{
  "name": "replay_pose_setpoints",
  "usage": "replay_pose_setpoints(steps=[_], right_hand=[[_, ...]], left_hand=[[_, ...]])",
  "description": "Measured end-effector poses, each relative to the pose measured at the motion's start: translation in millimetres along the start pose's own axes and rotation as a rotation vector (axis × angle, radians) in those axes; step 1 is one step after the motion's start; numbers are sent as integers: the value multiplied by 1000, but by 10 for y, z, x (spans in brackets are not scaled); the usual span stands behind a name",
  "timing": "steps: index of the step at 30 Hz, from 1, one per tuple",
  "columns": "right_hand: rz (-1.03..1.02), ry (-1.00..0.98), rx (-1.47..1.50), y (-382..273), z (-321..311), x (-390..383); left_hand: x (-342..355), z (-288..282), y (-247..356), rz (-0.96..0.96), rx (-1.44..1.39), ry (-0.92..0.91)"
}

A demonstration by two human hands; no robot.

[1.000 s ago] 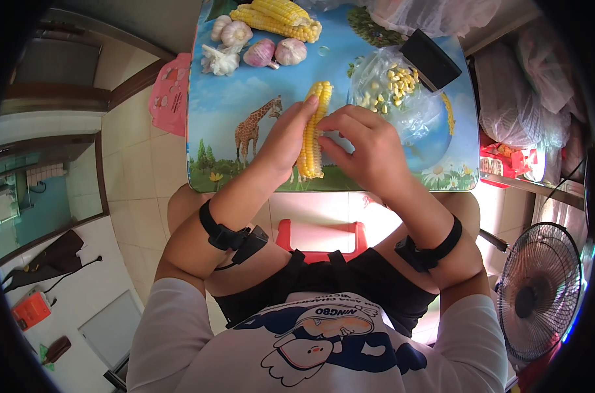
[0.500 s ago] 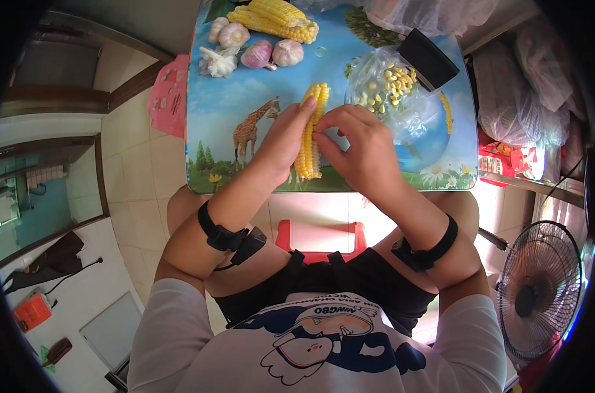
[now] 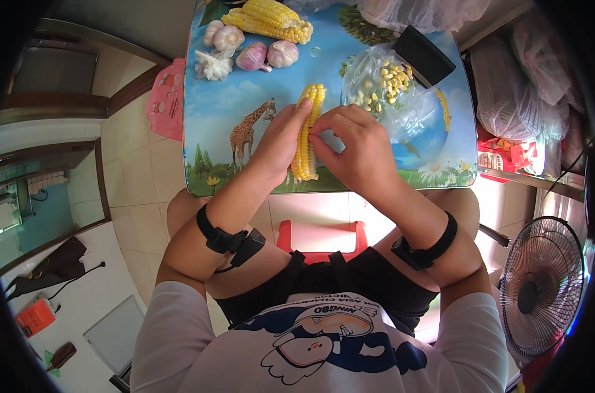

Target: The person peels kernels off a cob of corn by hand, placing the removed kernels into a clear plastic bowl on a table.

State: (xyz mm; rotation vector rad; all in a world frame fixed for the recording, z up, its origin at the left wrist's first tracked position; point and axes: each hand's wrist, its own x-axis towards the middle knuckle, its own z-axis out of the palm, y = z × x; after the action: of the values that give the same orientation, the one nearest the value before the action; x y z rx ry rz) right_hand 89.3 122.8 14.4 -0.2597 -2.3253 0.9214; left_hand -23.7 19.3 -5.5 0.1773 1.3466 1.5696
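A yellow corn cob (image 3: 305, 158) stands lengthwise over the blue printed table (image 3: 216, 124), near its front edge. My left hand (image 3: 281, 139) is wrapped round the cob's left side, thumb lying along its upper part. My right hand (image 3: 361, 147) is at the cob's right side, fingers curled, with index finger and thumb pinched against the kernel rows. A clear plastic bag (image 3: 396, 121) with loose kernels (image 3: 394, 82) lies just right of my right hand.
More corn (image 3: 268, 19) and several garlic bulbs (image 3: 252, 57) lie at the back left, a black object (image 3: 422, 56) by the bag. A pink item (image 3: 166, 98) sits left of the table; bags (image 3: 507, 111) and a fan (image 3: 540, 288) are on the right, a red stool (image 3: 320, 252) below.
The table and its items have shifted slightly leftward in the view, along with both hands and the cob. My hands keep their hold, with only slight movement of the right fingers.
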Motion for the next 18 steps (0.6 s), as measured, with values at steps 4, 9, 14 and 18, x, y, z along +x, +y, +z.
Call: replay_pose_setpoints(steps=[4,9,14,18], right_hand=[[-14,3,-11,-14,-17,12],[-13,2,-6,-14,-24,15],[-13,-16,-10,-18,-47,21],[-20,-23,-13,-11,-54,21]], left_hand=[[0,-8,-10,13,6,-9],[-6,5,7,15,38,7],[2,0,-9,33,50,8],[-10,22,1,29,48,11]])
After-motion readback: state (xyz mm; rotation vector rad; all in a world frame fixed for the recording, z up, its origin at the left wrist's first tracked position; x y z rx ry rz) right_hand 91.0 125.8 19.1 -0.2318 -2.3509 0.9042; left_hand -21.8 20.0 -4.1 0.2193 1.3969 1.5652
